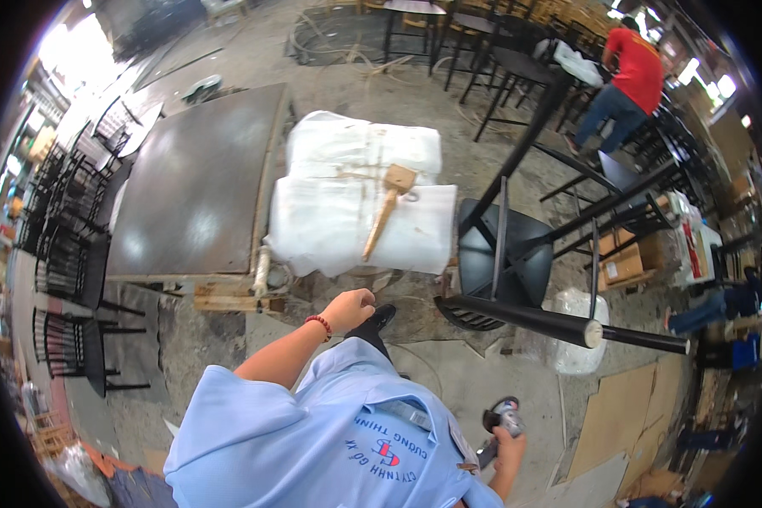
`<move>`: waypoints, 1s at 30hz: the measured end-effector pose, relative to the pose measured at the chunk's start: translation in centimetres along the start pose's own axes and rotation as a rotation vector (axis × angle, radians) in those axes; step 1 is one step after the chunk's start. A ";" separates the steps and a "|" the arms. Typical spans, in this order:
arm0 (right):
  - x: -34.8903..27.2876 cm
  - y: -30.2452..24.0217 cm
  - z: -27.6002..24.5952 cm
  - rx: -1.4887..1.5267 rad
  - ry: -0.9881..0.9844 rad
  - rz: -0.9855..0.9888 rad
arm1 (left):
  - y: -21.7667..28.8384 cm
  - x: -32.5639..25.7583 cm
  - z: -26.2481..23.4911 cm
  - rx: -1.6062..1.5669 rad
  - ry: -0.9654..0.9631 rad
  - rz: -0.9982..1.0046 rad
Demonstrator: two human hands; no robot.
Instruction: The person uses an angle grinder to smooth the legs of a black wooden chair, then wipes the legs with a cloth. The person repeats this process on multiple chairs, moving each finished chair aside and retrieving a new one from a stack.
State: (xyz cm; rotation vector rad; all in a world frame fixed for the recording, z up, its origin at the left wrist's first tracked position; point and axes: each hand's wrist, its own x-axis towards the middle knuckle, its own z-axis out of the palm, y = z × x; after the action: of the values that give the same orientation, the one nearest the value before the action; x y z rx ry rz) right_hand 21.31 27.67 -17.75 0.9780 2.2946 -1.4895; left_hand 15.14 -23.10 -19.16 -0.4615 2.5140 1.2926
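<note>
My left hand (350, 311), with a red bead bracelet at the wrist, hangs in front of my body. Its fingers are curled into a loose fist with nothing showing in them. Down at my right side, my right hand (508, 450) grips a small grey-and-black angle grinder (505, 415) with a dark round end. Ahead of me is a bundle wrapped in white foam sheet (322, 216), with a wooden mallet (387, 207) lying on it. A black wooden chair (504, 258) lies tipped over to the right of the bundle, its legs pointing toward me.
A large brown tabletop (199, 182) stands left of the bundle. Black spindle-back chairs (68, 339) line the far left. A person in a red shirt (637, 72) bends among black stools at the back right. Flat cardboard (610, 415) lies on the floor at right.
</note>
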 end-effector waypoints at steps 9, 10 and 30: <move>0.4 -13.3 25.0 -0.055 -0.527 -0.451 | -10.9 -3.8 -7.9 0.146 0.647 -0.335; 0.6 -15.9 28.0 -0.008 -0.581 -0.427 | -12.3 -4.5 -8.8 0.213 0.738 -0.364; 2.5 -33.1 66.4 0.265 -0.969 -0.107 | -17.7 -6.3 -11.3 -0.179 0.775 -0.533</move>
State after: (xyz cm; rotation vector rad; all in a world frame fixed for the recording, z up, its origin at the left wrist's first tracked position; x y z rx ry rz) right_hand -12.25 -38.11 -25.38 0.0785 1.4791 -1.7875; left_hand 26.86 -41.13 -23.34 -1.8250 2.4993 1.2651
